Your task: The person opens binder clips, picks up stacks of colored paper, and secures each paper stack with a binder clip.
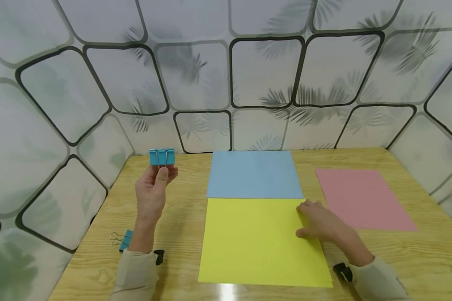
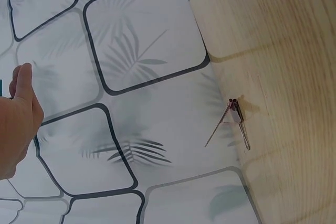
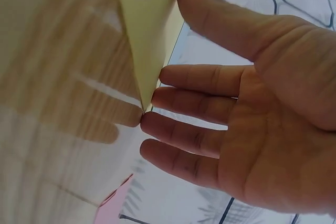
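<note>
Left grip [image 1: 150, 192]: pinching blue binder clip [image 1: 162, 156] aloft | Right grip [image 1: 321, 223]: fingers straight, touching yellow paper [image 1: 254, 242] near upper right corner | Second clip [image 1: 126, 241]: on tabletop [image 1: 182, 251]

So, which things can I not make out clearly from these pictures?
Head view: handle ends of the held clip, covered by the left hand.
Head view: part of the table clip, behind the left forearm.
Head view: whether the blue sheet runs under the yellow sheet, which would cover it.
Right wrist view: most of the pink sheet, cut off by the bottom edge.
</note>
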Demonstrator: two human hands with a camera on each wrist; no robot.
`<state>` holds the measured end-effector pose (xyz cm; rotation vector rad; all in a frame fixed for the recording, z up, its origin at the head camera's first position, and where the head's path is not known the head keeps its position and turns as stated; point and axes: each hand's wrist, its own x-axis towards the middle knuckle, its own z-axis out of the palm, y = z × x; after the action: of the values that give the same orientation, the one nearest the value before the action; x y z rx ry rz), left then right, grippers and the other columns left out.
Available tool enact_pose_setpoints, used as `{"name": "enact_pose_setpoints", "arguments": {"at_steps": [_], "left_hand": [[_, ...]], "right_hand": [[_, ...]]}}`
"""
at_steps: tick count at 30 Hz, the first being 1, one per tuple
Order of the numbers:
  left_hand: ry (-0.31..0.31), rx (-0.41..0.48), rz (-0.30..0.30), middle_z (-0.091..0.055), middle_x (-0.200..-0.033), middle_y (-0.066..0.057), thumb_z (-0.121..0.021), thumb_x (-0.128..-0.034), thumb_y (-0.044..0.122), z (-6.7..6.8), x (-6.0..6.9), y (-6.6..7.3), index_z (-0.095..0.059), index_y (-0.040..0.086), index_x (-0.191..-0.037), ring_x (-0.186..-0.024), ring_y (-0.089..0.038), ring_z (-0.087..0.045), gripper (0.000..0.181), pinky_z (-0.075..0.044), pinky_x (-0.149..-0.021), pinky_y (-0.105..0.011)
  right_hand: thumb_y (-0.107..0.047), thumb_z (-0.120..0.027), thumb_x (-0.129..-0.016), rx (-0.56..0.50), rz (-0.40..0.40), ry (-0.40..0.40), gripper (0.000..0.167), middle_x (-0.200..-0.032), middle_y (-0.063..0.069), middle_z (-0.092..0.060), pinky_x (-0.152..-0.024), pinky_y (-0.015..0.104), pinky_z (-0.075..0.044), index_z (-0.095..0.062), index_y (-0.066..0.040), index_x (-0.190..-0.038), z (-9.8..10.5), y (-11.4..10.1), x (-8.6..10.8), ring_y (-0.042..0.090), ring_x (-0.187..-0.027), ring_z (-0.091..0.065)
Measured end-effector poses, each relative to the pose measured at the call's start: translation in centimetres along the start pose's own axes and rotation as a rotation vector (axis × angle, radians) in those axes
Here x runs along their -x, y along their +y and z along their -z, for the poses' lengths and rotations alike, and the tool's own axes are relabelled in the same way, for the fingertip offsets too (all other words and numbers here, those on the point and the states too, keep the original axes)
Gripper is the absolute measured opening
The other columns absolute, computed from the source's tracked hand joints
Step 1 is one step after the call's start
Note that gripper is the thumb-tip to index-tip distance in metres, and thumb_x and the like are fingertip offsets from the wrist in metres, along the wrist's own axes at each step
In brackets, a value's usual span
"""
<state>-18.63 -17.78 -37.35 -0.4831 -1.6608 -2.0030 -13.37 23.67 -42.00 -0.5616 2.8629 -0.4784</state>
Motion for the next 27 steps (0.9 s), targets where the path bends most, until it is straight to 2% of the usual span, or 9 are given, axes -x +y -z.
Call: {"name": "enact_pose_setpoints", "arguments": {"at_steps": [5, 11, 15, 20, 27], "left_hand": [[0.032, -0.018, 0.021, -0.067, -0.095, -0.007, -0.053, -0.1022, 0.006, 0.1, 0.1, 0.1, -0.066, -0.001, -0.109, -0.091, -0.014, -0.069, 0.016, -0.056, -0.086, -0.029], [0.033, 0.007, 0.007, -0.067, -0.097, -0.008, -0.052, -0.1027, 0.008, 0.2, 0.2, 0.3, -0.065, -0.003, -0.110, -0.092, -0.016, -0.069, 0.019, -0.056, -0.087, -0.030], [0.045, 0.072, -0.034, -0.067, -0.098, -0.009, -0.051, -0.1030, 0.007, 0.2, 0.2, 0.4, -0.066, -0.004, -0.111, -0.092, -0.017, -0.070, 0.020, -0.056, -0.087, -0.030], [0.062, 0.088, -0.073, -0.069, -0.096, -0.008, -0.052, -0.1026, 0.008, 0.3, 0.1, 0.5, -0.067, -0.004, -0.110, -0.089, -0.016, -0.071, 0.020, -0.057, -0.085, -0.031], [0.040, 0.068, -0.094, -0.068, -0.095, -0.011, -0.053, -0.1019, 0.004, 0.2, 0.0, 0.4, -0.066, -0.011, -0.107, -0.087, -0.017, -0.071, 0.021, -0.057, -0.084, -0.030]], "right_hand": [[-0.026, -0.083, -0.081, -0.003, -0.010, 0.014, 0.063, -0.127, 0.030, -0.052, -0.086, 0.056, -0.049, -0.055, 0.010, -0.125, -0.2, -0.3, 0.0, 0.048, -0.111, -0.051], [-0.032, -0.082, -0.080, -0.048, -0.023, -0.015, 0.076, -0.145, 0.037, -0.034, -0.088, 0.073, -0.040, -0.047, 0.006, -0.136, -0.1, 0.8, -0.2, 0.059, -0.126, -0.036], [-0.035, -0.082, -0.079, -0.086, -0.034, -0.043, 0.083, -0.148, 0.035, -0.033, -0.086, 0.079, -0.035, -0.043, 0.003, -0.141, 0.1, 1.0, -0.2, 0.061, -0.129, -0.032], [-0.034, -0.083, -0.079, -0.111, -0.045, -0.044, 0.086, -0.147, 0.034, -0.035, -0.087, 0.079, -0.035, -0.039, 0.004, -0.143, 0.1, 0.9, -0.2, 0.059, -0.129, -0.033], [-0.035, -0.085, -0.077, -0.106, -0.069, -0.041, 0.092, -0.145, 0.035, -0.038, -0.090, 0.074, -0.038, -0.036, 0.007, -0.143, 0.1, 0.8, -0.3, 0.058, -0.128, -0.036]]}}
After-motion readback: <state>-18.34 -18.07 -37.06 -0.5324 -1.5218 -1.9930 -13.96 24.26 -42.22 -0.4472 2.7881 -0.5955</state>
